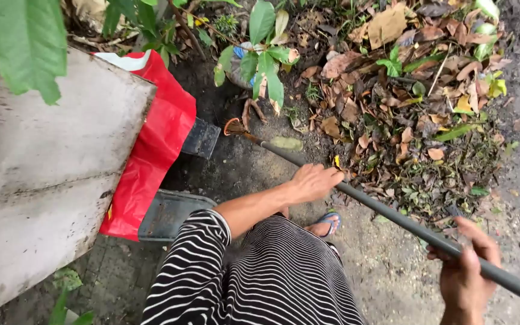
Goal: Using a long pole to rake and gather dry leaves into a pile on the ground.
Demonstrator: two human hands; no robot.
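Note:
I hold a long grey pole (pixel 392 215) that runs from the lower right up to the middle. My left hand (pixel 314 182) grips it partway along. My right hand (pixel 466 265) grips it lower, near the right edge. The pole's far end carries a small orange-rimmed tool head (pixel 234 127) that rests on dark soil under a small leafy plant (pixel 263 54). A heap of dry brown leaves (pixel 404 102) lies to the right of the pole. My striped black-and-white clothing (pixel 260 277) fills the bottom middle.
A weathered grey slab (pixel 43 162) stands at the left with a red sheet (pixel 151 150) draped beside it. Dark grey blocks (pixel 170 213) lie at its foot. My foot in a blue sandal (pixel 327 224) stands on bare ground. A large green leaf (pixel 25 42) hangs top left.

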